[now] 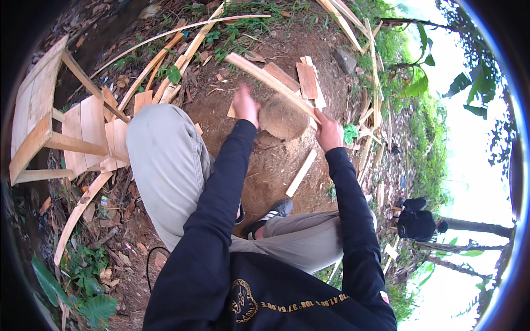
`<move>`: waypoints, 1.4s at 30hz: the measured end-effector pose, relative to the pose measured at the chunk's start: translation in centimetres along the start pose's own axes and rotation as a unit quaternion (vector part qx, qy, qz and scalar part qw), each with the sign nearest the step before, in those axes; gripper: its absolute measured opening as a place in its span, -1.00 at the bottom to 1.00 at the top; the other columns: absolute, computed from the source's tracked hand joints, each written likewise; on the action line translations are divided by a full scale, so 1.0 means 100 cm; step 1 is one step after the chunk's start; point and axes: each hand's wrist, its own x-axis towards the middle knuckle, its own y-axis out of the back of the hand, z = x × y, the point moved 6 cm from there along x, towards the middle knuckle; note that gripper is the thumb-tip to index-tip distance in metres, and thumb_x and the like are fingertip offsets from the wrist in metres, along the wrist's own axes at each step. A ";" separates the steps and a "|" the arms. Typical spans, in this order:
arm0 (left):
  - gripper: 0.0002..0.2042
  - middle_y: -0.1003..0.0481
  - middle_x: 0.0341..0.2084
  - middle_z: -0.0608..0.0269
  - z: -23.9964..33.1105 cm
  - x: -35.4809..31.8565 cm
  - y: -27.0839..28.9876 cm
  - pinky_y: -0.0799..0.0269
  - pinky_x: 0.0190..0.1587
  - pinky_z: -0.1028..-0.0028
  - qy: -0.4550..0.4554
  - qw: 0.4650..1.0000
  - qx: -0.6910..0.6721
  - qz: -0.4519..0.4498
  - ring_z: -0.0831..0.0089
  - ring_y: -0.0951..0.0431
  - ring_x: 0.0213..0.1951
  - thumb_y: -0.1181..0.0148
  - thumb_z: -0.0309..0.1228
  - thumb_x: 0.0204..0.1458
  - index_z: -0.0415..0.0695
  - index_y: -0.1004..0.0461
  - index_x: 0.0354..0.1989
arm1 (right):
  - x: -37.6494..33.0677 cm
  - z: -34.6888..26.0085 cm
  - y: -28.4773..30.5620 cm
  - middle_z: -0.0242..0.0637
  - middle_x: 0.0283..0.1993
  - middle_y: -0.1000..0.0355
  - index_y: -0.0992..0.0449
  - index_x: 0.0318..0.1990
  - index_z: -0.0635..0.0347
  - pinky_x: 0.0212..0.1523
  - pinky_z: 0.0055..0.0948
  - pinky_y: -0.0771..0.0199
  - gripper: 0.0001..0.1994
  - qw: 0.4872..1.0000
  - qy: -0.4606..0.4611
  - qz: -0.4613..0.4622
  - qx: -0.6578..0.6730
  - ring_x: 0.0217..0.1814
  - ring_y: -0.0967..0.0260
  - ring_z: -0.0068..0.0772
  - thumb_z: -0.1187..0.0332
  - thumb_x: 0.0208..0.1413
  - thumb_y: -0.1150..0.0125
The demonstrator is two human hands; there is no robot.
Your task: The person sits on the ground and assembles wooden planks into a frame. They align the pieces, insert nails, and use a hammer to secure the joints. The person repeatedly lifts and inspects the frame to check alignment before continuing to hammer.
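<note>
Fingers [319,117] of right hand [331,134] wrapped around wooden strip [270,81], left hand [246,105] blurred

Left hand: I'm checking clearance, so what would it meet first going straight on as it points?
Probably the wooden stick in the right hand, though depth is unclear.

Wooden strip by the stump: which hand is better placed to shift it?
Right, I'd judge: the right hand grips the wooden strip near one end. The left hand is motion-blurred beside the stump, apparently off the strip.
</note>
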 end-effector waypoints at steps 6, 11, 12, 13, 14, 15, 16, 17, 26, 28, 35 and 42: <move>-0.68 -0.34 -0.43 0.26 0.072 0.018 0.062 -0.18 -0.63 0.51 -0.090 0.961 -0.032 0.260 0.50 -0.25 -0.66 -0.03 -0.11 0.14 -0.16 -0.38 -0.24 | -0.028 0.032 -0.070 -0.12 0.22 -0.29 -0.23 0.30 0.03 0.15 0.11 -0.28 -0.35 0.988 -0.030 -0.007 -0.154 0.12 -0.31 0.20 0.48 -0.03 -0.17; -0.59 -0.54 -0.43 0.10 0.104 0.039 0.058 -0.39 -0.22 0.28 -0.248 0.925 0.203 0.204 0.24 -0.50 -0.36 -0.18 -0.08 0.03 -0.29 -0.47 -0.39 | -0.027 0.024 -0.088 -0.08 0.26 -0.24 -0.17 0.35 0.03 0.19 0.16 -0.25 -0.35 0.986 -0.009 0.048 -0.162 0.16 -0.26 0.29 0.46 0.03 -0.12; -0.60 -0.55 -0.45 0.10 0.105 0.036 0.049 -0.40 -0.21 0.27 -0.247 0.916 0.236 0.211 0.22 -0.51 -0.36 -0.19 -0.10 0.02 -0.29 -0.48 -0.41 | -0.032 0.026 -0.086 -0.07 0.26 -0.23 -0.16 0.35 0.03 0.19 0.17 -0.25 -0.35 0.986 -0.004 0.064 -0.155 0.17 -0.25 0.29 0.47 0.03 -0.10; -0.62 -0.57 -0.46 0.09 0.106 0.033 0.039 -0.41 -0.19 0.27 -0.246 0.905 0.269 0.218 0.20 -0.53 -0.36 -0.21 -0.11 0.00 -0.29 -0.49 -0.44 | -0.036 0.030 -0.086 -0.07 0.26 -0.23 -0.16 0.35 0.03 0.20 0.17 -0.25 -0.35 0.985 -0.006 0.067 -0.159 0.18 -0.24 0.30 0.48 0.03 -0.10; -0.61 -0.61 -0.39 0.02 0.106 0.046 0.038 -0.41 -0.13 0.19 -0.196 0.900 0.331 0.203 0.11 -0.58 -0.33 -0.21 -0.10 -0.02 -0.28 -0.55 -0.43 | -0.036 0.029 -0.084 -0.07 0.26 -0.23 -0.16 0.35 0.03 0.20 0.17 -0.24 -0.35 0.985 0.000 0.074 -0.159 0.19 -0.24 0.31 0.49 0.03 -0.09; -0.55 -0.61 -0.29 -0.10 0.107 0.066 0.037 -0.39 -0.02 0.14 -0.116 0.869 0.452 0.166 0.06 -0.59 -0.19 -0.21 -0.03 -0.06 -0.25 -0.62 -0.30 | -0.035 0.026 -0.083 -0.07 0.26 -0.23 -0.16 0.35 0.03 0.21 0.17 -0.24 -0.35 0.984 0.008 0.080 -0.158 0.20 -0.23 0.31 0.50 0.03 -0.08; -0.48 -0.59 -0.25 -0.14 0.101 0.076 0.036 -0.38 0.03 0.14 -0.102 0.855 0.490 0.136 0.06 -0.58 -0.12 -0.21 0.05 -0.09 -0.25 -0.63 -0.26 | -0.034 0.024 -0.082 -0.07 0.29 -0.22 -0.16 0.36 0.01 0.23 0.18 -0.22 -0.34 0.987 0.013 0.079 -0.140 0.22 -0.22 0.33 0.51 0.03 -0.07; -0.41 -0.58 -0.20 -0.19 0.090 0.089 0.035 -0.36 0.08 0.14 -0.088 0.840 0.525 0.105 0.06 -0.57 -0.06 -0.22 0.13 -0.11 -0.24 -0.64 -0.22 | -0.035 0.023 -0.083 -0.07 0.30 -0.21 -0.16 0.36 0.01 0.23 0.18 -0.22 -0.34 0.987 0.016 0.084 -0.140 0.22 -0.21 0.33 0.51 0.03 -0.07; -0.28 -0.58 -0.52 0.05 0.051 0.135 0.044 -0.39 -0.18 0.34 -0.133 0.760 0.623 -0.125 0.30 -0.57 -0.37 -0.21 0.35 -0.14 -0.25 -0.65 -0.46 | -0.045 0.028 -0.088 0.02 0.38 -0.09 -0.11 0.39 0.10 0.33 0.21 -0.06 -0.25 0.992 0.007 0.062 -0.108 0.32 -0.05 0.44 0.50 -0.06 -0.13; -0.29 -0.59 -0.53 0.06 0.052 0.126 0.038 -0.39 -0.19 0.33 -0.151 0.741 0.642 -0.128 0.28 -0.59 -0.35 -0.18 0.36 -0.12 -0.20 -0.66 -0.43 | -0.051 0.022 -0.077 0.06 0.38 -0.04 -0.10 0.37 0.18 0.37 0.23 0.02 -0.17 0.995 0.004 0.002 -0.096 0.36 -0.02 0.35 0.48 -0.21 -0.21; -0.31 -0.55 -0.56 0.03 0.047 0.130 0.026 -0.37 -0.20 0.31 -0.169 0.736 0.643 -0.129 0.22 -0.55 -0.40 -0.18 0.32 -0.09 -0.24 -0.62 -0.44 | -0.075 0.146 -0.097 0.01 0.15 -0.38 -0.39 0.17 0.28 0.32 -0.17 -0.19 -0.43 0.845 -0.387 0.187 0.319 0.26 -0.29 -0.11 0.34 -0.07 -0.29; -0.31 -0.59 -0.41 0.01 0.065 0.135 0.036 -0.37 -0.08 0.37 -0.158 0.731 0.655 -0.106 0.30 -0.56 -0.26 -0.18 0.30 -0.05 -0.26 -0.63 -0.35 | -0.056 0.149 -0.151 -0.33 -0.31 -0.57 -0.62 -0.13 0.33 -0.33 -0.51 -0.47 -0.63 0.775 -0.391 0.091 0.488 -0.34 -0.44 -0.62 0.16 0.11 -0.34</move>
